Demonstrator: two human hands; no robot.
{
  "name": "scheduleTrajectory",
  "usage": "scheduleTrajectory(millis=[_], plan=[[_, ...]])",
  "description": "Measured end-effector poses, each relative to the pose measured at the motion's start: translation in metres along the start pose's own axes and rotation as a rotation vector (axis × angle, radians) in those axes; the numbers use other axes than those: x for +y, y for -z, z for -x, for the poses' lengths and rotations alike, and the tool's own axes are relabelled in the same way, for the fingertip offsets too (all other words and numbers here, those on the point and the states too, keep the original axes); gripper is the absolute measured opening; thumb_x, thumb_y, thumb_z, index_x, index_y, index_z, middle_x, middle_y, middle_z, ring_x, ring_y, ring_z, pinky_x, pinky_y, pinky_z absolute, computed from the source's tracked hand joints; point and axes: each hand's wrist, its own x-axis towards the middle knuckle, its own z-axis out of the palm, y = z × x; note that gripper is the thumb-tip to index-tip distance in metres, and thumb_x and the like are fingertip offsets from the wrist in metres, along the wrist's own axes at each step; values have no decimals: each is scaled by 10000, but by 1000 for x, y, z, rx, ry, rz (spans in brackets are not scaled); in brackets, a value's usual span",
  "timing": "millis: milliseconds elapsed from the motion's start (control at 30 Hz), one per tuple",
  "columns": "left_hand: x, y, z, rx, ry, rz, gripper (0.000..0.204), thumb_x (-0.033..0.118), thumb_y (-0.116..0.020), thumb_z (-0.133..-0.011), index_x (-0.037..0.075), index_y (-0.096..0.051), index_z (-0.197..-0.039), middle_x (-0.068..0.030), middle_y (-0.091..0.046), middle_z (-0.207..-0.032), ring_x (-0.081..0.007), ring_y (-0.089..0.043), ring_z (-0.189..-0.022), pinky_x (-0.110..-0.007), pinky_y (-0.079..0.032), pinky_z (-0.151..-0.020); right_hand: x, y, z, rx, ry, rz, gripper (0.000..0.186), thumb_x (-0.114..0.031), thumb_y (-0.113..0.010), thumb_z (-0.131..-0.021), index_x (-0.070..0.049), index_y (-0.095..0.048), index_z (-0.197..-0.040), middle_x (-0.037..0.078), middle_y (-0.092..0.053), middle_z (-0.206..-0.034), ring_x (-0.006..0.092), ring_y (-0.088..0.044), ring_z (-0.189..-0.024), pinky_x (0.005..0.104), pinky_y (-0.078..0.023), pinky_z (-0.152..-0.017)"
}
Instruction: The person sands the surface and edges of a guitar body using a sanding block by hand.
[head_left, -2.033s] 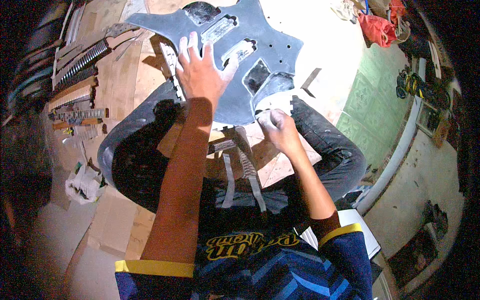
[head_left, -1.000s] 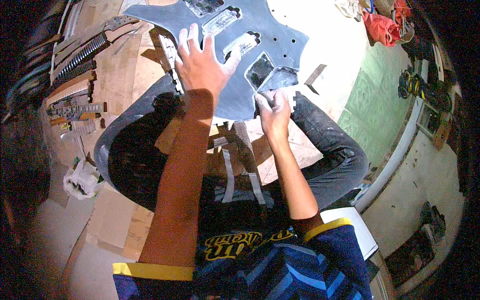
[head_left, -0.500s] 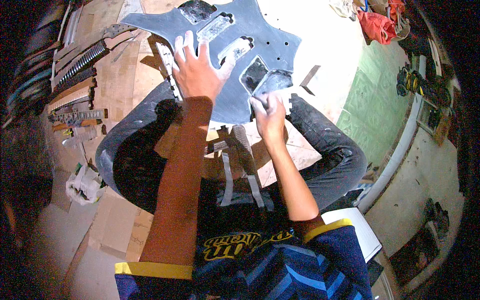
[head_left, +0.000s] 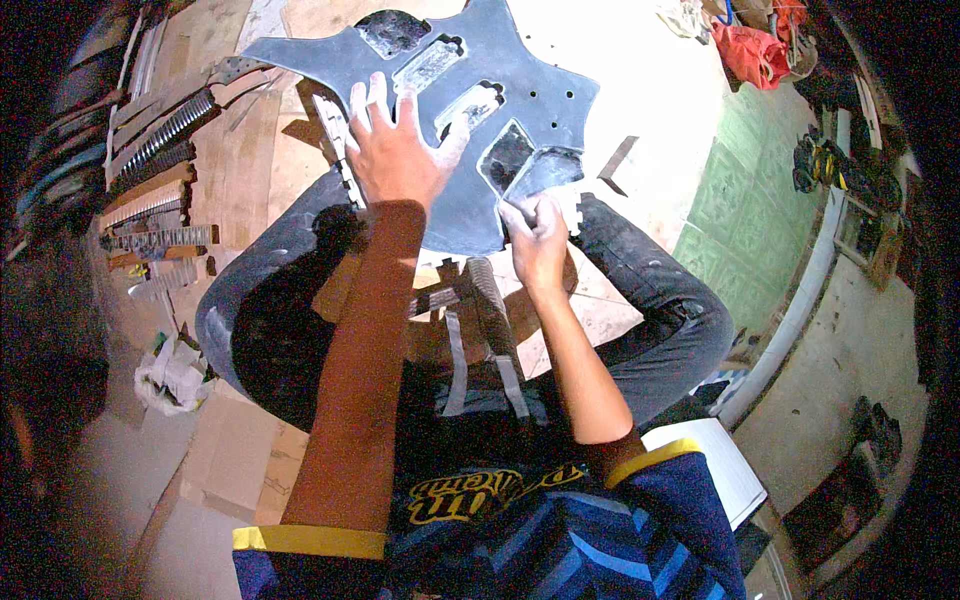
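A grey guitar body [head_left: 510, 55] with several cut-out cavities and white dust on it lies in front of my folded legs. My left hand [head_left: 398, 150] rests flat on its face, fingers spread beside the two middle cavities. At the near right rim, just below the corner cavity [head_left: 550, 168], my right hand [head_left: 538, 235] is closed in a pinch against the edge. Whatever it grips is hidden behind the fingers and too small to name. White dust coats the fingertips of both hands.
Several guitar necks [head_left: 160, 235] lie on cardboard at the left. Beyond the right knee is an L-shaped dark strip [head_left: 618, 165]. A red cloth bundle [head_left: 750, 55] sits at the far right, a crumpled white bag [head_left: 172, 375] at the left, and white paper sheets [head_left: 712, 465] near my right elbow.
My right hand has shifted very slightly along the rim and its fingers have turned a little. The left hand stays spread on the guitar body; the whole view has moved slightly.
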Motion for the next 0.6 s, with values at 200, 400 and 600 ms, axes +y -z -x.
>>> scheduleTrajectory(millis=[200, 400, 600], plan=[[1, -1, -2, 15, -26, -6, 656, 524, -721, -777, 78, -612, -1246, -163, -443, -1450, -384, -325, -1389, -571, -314, -1106, 8, -1, 14, -19, -129, -200, 140, -69, -748, -825, 2, -634, -865, 105, -629, -824, 192, -590, -771, 318, -469, -723], [-1, -2, -1, 21, -18, 13, 646, 515, -724, -779, 80, -612, -1243, -178, -452, -1435, -392, -342, -1377, -572, -321, -1100, -10, 1, 11, 6, -47, -5, 184, -145, -730, -843, 14, -646, -881, 136, -641, -862, 244, -614, -802, 355, -487, -762], [0, -3, 1, 38, -24, 3, 642, 518, -728, -774, 82, -618, -1232, -170, -455, -1438, -397, -354, -1368, -565, -335, -1089, -15, -4, 3, 61, 34, -49, 146, -87, -716, -849, 24, -670, -932, 138, -643, -906, 234, -624, -841, 341, -486, -779]])
